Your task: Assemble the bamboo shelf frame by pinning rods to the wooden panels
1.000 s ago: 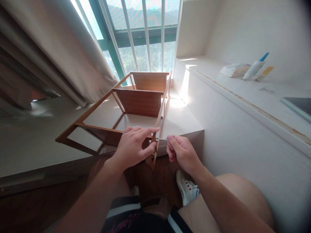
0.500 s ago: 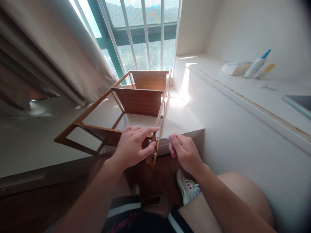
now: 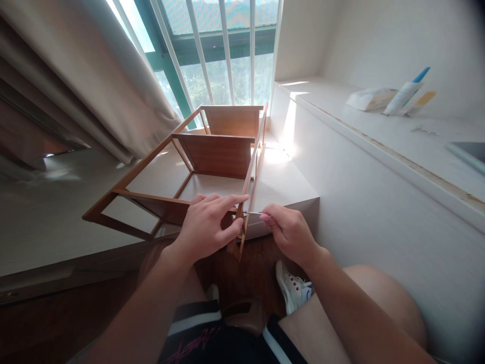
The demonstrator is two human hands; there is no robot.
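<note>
A brown wooden shelf rack (image 3: 222,156) lies on its side on the pale platform, its boards standing upright between the rails. My left hand (image 3: 210,222) is closed over its near end, with index finger and thumb against the right-hand post, one above and one below the joint. A thin metal hex key (image 3: 253,213) runs sideways between the hands, its tip at that post. My right hand (image 3: 290,227) pinches the key's outer end in closed fingers, which hide the end itself. The exact seat of the tip is too small to make out.
A white wall and ledge (image 3: 326,108) run along the right, bearing a packet (image 3: 371,99), a white tube with a blue cap (image 3: 403,98), small metal pieces (image 3: 425,131) and a dark flat device (image 3: 470,154). A curtain (image 3: 94,65) hangs left of the barred window (image 3: 227,55).
My right hand has turned at the wrist and shifted slightly, so more of the hex key shows. The left hand stays on the rack. The view has tilted a little.
</note>
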